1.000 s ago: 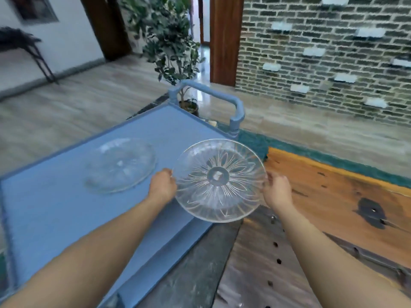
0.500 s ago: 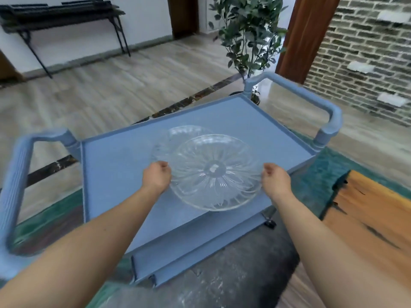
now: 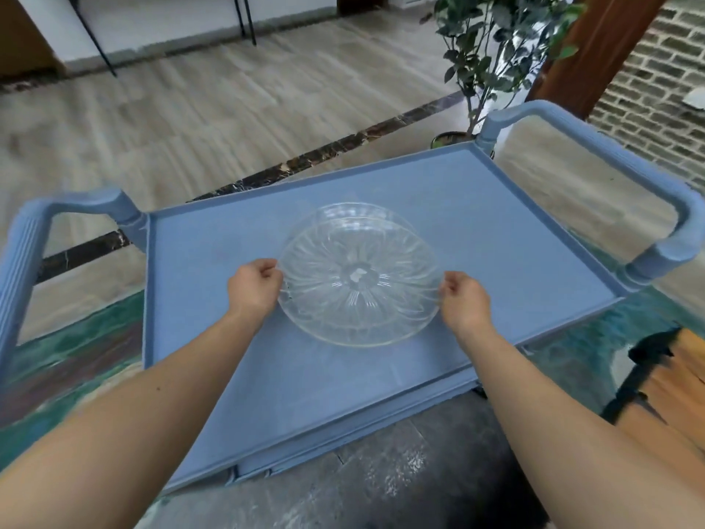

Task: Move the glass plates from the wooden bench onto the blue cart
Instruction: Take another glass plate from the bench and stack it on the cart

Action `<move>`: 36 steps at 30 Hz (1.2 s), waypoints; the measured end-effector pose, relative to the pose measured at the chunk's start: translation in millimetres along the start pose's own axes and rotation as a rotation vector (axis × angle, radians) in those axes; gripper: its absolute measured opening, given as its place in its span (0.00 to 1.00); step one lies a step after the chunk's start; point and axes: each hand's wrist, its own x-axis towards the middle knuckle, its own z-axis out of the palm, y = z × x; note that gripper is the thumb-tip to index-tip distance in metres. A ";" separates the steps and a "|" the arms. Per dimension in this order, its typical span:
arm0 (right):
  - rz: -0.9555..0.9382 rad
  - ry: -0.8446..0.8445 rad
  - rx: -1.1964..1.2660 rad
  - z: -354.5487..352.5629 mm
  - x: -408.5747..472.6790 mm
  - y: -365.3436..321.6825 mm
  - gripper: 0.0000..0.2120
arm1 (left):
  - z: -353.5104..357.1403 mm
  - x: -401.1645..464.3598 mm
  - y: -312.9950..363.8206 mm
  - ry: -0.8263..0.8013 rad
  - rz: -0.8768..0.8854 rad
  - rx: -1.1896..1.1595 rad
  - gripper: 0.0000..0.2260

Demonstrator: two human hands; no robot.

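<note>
From the head camera, the left hand (image 3: pixel 255 286) pinches the left rim of a clear glass plate (image 3: pixel 358 284), fingers curled closed on the edge; the right hand (image 3: pixel 463 299) grips the opposite rim the same way; the plate sits level over the middle of the blue cart (image 3: pixel 213 337), above a second glass plate (image 3: pixel 354 212) whose far rim shows just behind it; whether the two plates touch cannot be told; a corner of the wooden bench (image 3: pixel 671 383) shows at the lower right, apart from the cart; a potted plant (image 3: pixel 492 43) stands beyond the cart's far right handle (image 3: pixel 618 162).
</note>
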 end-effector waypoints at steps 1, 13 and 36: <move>-0.011 0.004 -0.002 3.5 3.6 -0.3 0.15 | 1.5 4.4 -1.6 0.001 0.004 0.008 0.14; -0.116 -0.003 0.037 29.4 31.6 -2.4 0.12 | 15.8 34.0 -11.3 0.038 0.088 0.093 0.12; 0.068 0.080 -0.243 -81.9 -76.9 67.9 0.26 | 92.2 -70.5 58.4 -0.291 0.607 0.379 0.18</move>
